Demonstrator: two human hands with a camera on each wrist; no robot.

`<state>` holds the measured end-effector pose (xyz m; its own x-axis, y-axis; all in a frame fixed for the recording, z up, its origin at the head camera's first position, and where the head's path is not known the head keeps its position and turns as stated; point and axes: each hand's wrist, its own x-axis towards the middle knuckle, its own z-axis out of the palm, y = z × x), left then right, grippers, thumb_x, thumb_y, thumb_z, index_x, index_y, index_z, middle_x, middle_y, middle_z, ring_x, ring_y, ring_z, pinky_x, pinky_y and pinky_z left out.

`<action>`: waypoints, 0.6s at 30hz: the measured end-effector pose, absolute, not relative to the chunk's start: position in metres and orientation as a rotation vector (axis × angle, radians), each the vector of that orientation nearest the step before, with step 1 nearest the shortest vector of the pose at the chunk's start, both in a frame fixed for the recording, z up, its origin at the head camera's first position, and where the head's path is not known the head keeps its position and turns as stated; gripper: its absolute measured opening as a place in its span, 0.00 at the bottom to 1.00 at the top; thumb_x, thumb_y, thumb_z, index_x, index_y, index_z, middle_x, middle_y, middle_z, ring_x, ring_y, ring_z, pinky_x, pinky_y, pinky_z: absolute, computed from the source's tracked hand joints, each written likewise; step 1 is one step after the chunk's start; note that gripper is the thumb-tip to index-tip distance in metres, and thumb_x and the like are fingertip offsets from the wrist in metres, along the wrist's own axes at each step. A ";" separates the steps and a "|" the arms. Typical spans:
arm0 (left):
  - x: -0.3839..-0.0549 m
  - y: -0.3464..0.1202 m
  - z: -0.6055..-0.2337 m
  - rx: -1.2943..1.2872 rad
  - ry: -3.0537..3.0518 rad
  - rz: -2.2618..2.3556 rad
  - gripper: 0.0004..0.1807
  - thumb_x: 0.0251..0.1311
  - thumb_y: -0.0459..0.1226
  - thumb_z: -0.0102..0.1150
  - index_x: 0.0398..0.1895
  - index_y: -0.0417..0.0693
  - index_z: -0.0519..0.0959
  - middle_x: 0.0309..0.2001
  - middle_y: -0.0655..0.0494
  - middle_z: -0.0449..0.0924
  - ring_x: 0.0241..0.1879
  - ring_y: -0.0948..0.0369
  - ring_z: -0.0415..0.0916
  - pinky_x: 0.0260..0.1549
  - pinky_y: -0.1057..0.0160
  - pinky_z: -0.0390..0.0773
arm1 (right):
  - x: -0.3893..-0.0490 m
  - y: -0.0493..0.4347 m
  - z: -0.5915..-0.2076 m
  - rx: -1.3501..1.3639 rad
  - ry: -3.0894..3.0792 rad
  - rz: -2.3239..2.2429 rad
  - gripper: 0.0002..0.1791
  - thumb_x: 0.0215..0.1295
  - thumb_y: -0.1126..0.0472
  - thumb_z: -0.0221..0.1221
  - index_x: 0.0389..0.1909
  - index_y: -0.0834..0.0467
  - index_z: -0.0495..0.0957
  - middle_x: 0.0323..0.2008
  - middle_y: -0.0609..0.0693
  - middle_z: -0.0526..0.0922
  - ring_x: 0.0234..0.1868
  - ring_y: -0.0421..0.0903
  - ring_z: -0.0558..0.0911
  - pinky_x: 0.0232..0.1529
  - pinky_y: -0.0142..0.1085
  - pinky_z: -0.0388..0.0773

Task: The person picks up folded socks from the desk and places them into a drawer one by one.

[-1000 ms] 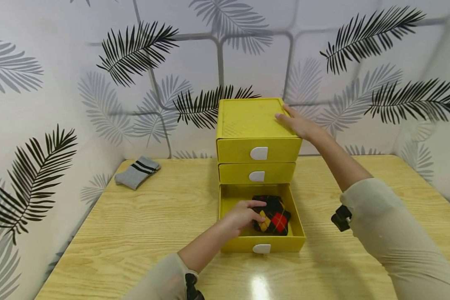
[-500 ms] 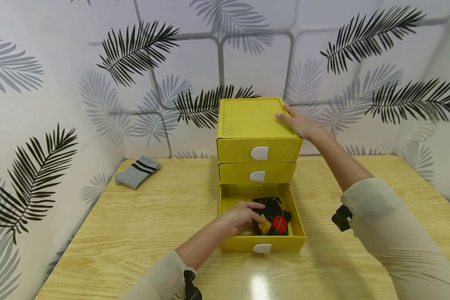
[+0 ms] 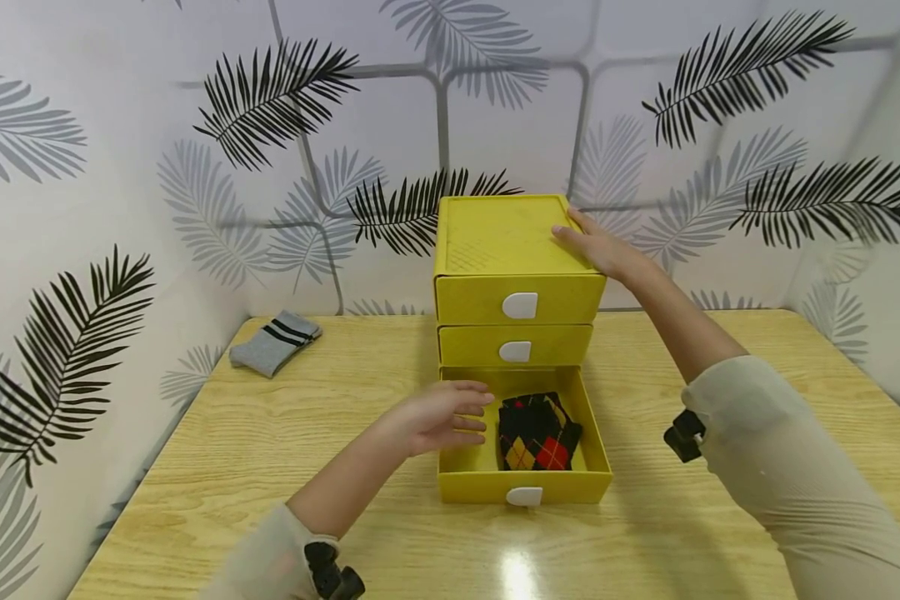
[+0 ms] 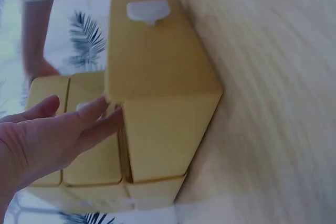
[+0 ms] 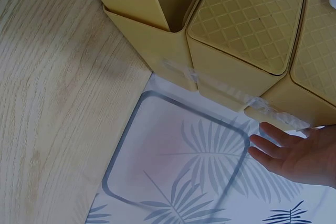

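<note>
A yellow three-drawer unit (image 3: 521,237) stands on the table with its bottom drawer (image 3: 453,487) pulled out. Inside that drawer lies a folded black argyle sock (image 3: 538,433) with red and yellow diamonds, toward the right side. My left hand (image 3: 442,418) hovers over the drawer's left wall, fingers loosely spread, apart from the sock and holding nothing. In the left wrist view, the left hand (image 4: 58,137) shows beside the drawer's edge. My right hand (image 3: 600,248) rests on the unit's top right edge; the right wrist view shows its fingers (image 5: 270,148) extended along that side.
A grey sock (image 3: 277,343) with black stripes lies at the table's far left. The wooden table (image 3: 330,400) meets a leaf-patterned wall covering (image 3: 510,108) behind the unit. White tabs (image 3: 520,306) mark the drawer fronts.
My left hand has drawn away from the argyle sock, moving left and slightly up to the drawer's left wall. The sock stays in the drawer, its left part now uncovered. The right hand keeps its place.
</note>
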<state>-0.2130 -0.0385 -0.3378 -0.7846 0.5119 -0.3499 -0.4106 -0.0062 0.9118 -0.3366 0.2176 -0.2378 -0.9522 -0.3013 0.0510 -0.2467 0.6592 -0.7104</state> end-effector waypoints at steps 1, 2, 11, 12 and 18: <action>-0.214 -0.044 -0.334 0.128 1.629 1.871 0.25 0.69 0.31 0.41 0.67 0.31 0.53 0.66 0.30 0.47 0.62 0.36 0.51 0.55 0.48 0.63 | -0.336 0.217 -0.238 -0.463 2.797 -1.181 0.40 0.72 0.46 0.37 0.70 0.64 0.31 0.70 0.62 0.32 0.69 0.56 0.33 0.65 0.49 0.31; -0.215 -0.050 -0.331 0.147 1.611 1.885 0.24 0.70 0.32 0.39 0.66 0.31 0.53 0.66 0.31 0.48 0.62 0.37 0.52 0.55 0.49 0.63 | -0.336 0.217 -0.238 -0.462 2.798 -1.181 0.40 0.72 0.46 0.37 0.70 0.64 0.31 0.70 0.62 0.32 0.69 0.56 0.33 0.65 0.49 0.31; -0.240 -0.110 -0.322 0.239 1.571 1.980 0.25 0.71 0.33 0.35 0.68 0.31 0.51 0.66 0.34 0.53 0.62 0.42 0.56 0.56 0.53 0.64 | -0.337 0.219 -0.236 -0.450 2.796 -1.195 0.40 0.71 0.45 0.37 0.70 0.64 0.31 0.70 0.62 0.32 0.69 0.57 0.34 0.65 0.49 0.32; -0.244 -0.117 -0.323 0.233 1.621 1.987 0.25 0.71 0.34 0.35 0.68 0.31 0.51 0.65 0.34 0.53 0.62 0.42 0.57 0.56 0.53 0.64 | -0.337 0.219 -0.236 -0.450 2.795 -1.193 0.40 0.71 0.45 0.37 0.70 0.64 0.31 0.70 0.63 0.32 0.69 0.57 0.34 0.64 0.50 0.32; -0.271 -0.165 -0.349 0.234 2.437 1.755 0.23 0.69 0.37 0.43 0.62 0.32 0.62 0.59 0.35 0.64 0.55 0.44 0.67 0.51 0.51 0.69 | -0.336 0.218 -0.237 -0.459 2.792 -1.192 0.40 0.72 0.46 0.37 0.70 0.64 0.31 0.69 0.63 0.32 0.68 0.57 0.34 0.65 0.49 0.31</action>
